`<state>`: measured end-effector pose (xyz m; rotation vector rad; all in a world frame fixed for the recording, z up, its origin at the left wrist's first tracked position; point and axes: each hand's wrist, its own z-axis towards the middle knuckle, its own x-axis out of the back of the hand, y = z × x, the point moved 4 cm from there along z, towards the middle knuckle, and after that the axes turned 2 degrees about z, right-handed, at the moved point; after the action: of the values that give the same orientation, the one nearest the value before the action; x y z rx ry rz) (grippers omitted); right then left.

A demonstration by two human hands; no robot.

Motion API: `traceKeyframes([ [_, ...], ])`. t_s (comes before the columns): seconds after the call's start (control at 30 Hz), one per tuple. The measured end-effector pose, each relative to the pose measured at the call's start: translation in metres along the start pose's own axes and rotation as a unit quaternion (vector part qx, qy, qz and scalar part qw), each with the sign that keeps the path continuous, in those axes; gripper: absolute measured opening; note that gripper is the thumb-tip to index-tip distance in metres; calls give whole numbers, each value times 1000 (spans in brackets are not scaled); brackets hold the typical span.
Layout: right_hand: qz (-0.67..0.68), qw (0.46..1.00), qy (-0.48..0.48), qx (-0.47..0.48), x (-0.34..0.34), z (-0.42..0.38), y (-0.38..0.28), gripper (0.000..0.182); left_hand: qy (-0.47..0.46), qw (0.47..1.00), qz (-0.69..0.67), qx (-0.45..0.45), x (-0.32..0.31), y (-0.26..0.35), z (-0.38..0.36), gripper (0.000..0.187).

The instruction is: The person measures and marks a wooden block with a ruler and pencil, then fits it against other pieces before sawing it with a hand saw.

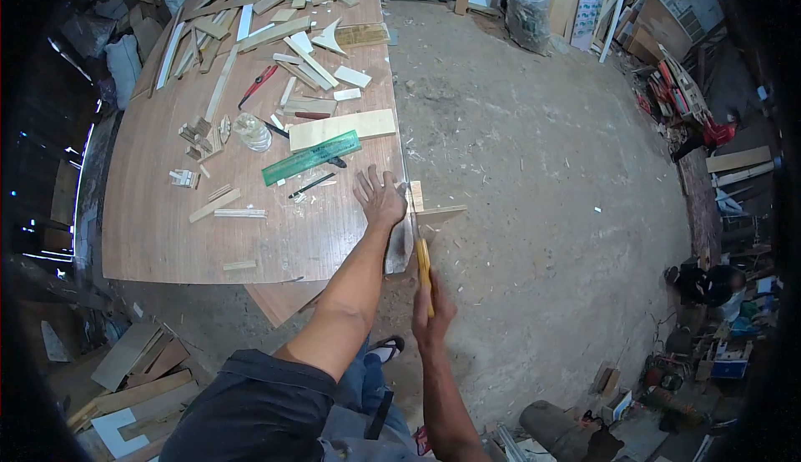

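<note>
At the right edge of the wooden table (167,237), my left hand (382,201) lies with its fingers spread, pressing down beside a small piece of wood (416,197) that juts past the edge. My right hand (434,308) is wrapped round the yellow handle of a tool (424,253), whose thin blade runs up along the table edge by the wood. A green ruler (310,158) rests partly on a pale board (342,130), above my left hand. Nearby lie a black pencil (312,185) and a clear jar (252,132).
Wood offcuts (275,32) are heaped at the table's far end, near red-handled pliers (257,87). Boards (150,370) lean at the lower left. A filled plastic bag (527,16) stands at the back. Tools and scrap (676,112) line the floor's right side.
</note>
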<state>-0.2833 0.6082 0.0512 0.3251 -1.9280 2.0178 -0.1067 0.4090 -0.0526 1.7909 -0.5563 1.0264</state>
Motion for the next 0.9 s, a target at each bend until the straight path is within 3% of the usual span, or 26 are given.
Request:
traceKeyframes([
  [0.1, -25, 999, -18, -12, -10, 17, -7, 44, -4, 1000, 3, 1, 2, 1, -1, 41],
  [0.17, -30, 994, 52, 91, -2, -7, -13, 43, -9, 1000, 8, -1, 4, 4, 0, 41],
  [0.2, -30, 994, 50, 92, -1, -13, -11, 43, -15, 1000, 11, 2, 2, 2, 0, 41],
  [0.27, -6, 1000, 4, 4, 3, -26, -1, 42, -5, 1000, 6, 0, 0, -2, 1, 41],
  [0.37, -27, 999, -20, -26, -16, 30, -25, 41, 8, 1000, 1, -7, -3, 0, 1, 41],
  [0.5, -24, 998, 20, 53, -14, 12, -13, 41, -18, 1000, 14, 2, 4, 2, -1, 41],
  [0.57, 18, 1000, 8, -12, -3, -17, 2, 41, -12, 1000, 7, 1, 5, 1, 3, 41],
  [0.67, -40, 996, -40, -76, -10, 27, -36, 42, -19, 1000, -1, 0, 0, 0, -3, 41],
  [0.7, -40, 996, -40, -72, -16, 38, -32, 42, -20, 1000, -3, 3, 3, 1, -1, 41],
  [0.77, -23, 998, 4, 54, -31, 59, -26, 43, -11, 1000, 4, -3, 7, 5, 4, 41],
  [0.83, -30, 998, 2, 58, -34, 59, -24, 43, -22, 1000, 12, 0, -1, -2, -7, 41],
  [0.9, -39, 997, 4, 70, -30, 57, -24, 43, 22, 999, 22, -43, 1, -1, -5, 40],
])
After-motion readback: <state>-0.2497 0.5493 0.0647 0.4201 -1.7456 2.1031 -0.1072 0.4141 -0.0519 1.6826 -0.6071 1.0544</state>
